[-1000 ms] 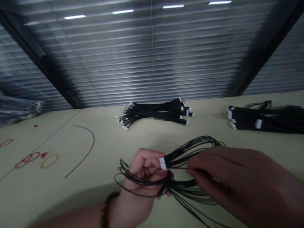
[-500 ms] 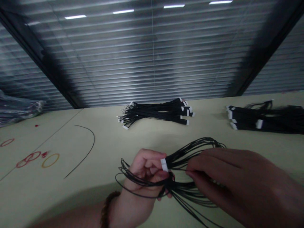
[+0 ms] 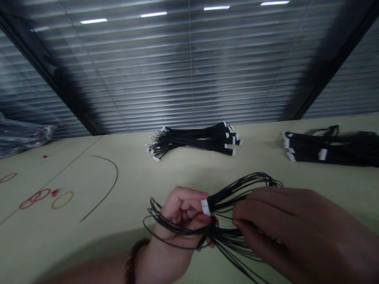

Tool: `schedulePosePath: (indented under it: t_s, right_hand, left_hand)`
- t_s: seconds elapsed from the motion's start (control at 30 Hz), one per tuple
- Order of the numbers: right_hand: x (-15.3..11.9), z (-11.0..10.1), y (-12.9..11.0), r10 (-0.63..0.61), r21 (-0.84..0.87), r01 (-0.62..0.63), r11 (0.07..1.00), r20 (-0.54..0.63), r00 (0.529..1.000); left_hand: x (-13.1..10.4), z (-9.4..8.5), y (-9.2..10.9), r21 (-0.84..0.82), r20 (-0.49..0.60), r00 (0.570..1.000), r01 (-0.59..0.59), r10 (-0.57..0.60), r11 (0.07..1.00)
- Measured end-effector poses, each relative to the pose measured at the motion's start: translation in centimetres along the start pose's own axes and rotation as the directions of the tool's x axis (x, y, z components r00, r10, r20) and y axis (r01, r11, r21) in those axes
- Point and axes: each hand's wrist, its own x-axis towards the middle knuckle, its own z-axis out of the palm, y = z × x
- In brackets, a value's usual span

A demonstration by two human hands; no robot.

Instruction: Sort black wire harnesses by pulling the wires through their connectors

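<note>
My left hand (image 3: 183,225) is closed around a wire harness, pinching its white connector (image 3: 205,207) between thumb and fingers. From that connector a bunch of thin black wires (image 3: 237,189) arches up to the right. More black wires of the harness loop over the left wrist and fan out below to the lower right. My right hand (image 3: 284,225), at the right of the connector, pinches a single black wire (image 3: 223,215) between thumb and forefinger. Its palm and the other fingers hide part of the bunch behind them.
Behind the hands lies a pile of black harnesses (image 3: 195,140) with white connectors; another pile (image 3: 340,146) is at the right. A loose black wire (image 3: 117,173), a yellow rubber band (image 3: 62,200) and red bands (image 3: 35,198) lie left. Clear plastic bags (image 3: 23,136) sit by the blinds.
My right hand has moved slightly down, and the wire it pinches now slants lower from the connector. My left hand and the connector have shifted very slightly.
</note>
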Motion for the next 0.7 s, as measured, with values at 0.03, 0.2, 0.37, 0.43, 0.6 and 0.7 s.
schedulePosePath:
  t_s: [0.03, 0.2, 0.37, 0.43, 0.6, 0.7]
  right_hand:
    - [-0.1, -0.1, -0.1, -0.006, -0.001, 0.006, 1.000, 0.009, 1.000]
    - [-0.5, -0.4, -0.4, -0.004, -0.030, 0.004, 1.000, -0.004, 1.000]
    - [0.1, -0.4, -0.5, 0.096, 0.057, -0.096, 0.994, -0.001, 0.995]
    - [0.4, -0.2, -0.5, 0.055, 0.079, -0.053, 0.995, -0.017, 0.998]
    - [0.6, 0.4, -0.5, 0.005, 0.084, -0.009, 0.996, 0.046, 0.999]
    - [0.5, 0.8, -0.5, 0.015, 0.084, -0.021, 0.996, 0.067, 0.998]
  left_hand:
    - [0.0, 0.0, -0.1, 0.002, 0.001, 1.000, -0.006, 0.006, 1.000]
    - [-0.2, 0.0, 0.2, 0.004, 0.005, 1.000, 0.012, -0.012, 1.000]
    - [-0.5, -0.1, 0.5, 0.044, 0.042, 0.997, 0.055, -0.057, 0.998]
    - [-0.7, -0.2, 0.5, 0.042, 0.059, 0.996, 0.057, -0.060, 0.997]
    - [-0.9, -0.3, 0.3, 0.013, 0.051, 0.989, 0.135, -0.136, 0.991]
    - [-0.7, -0.2, 0.5, 0.007, -0.023, 0.975, 0.223, -0.223, 0.975]
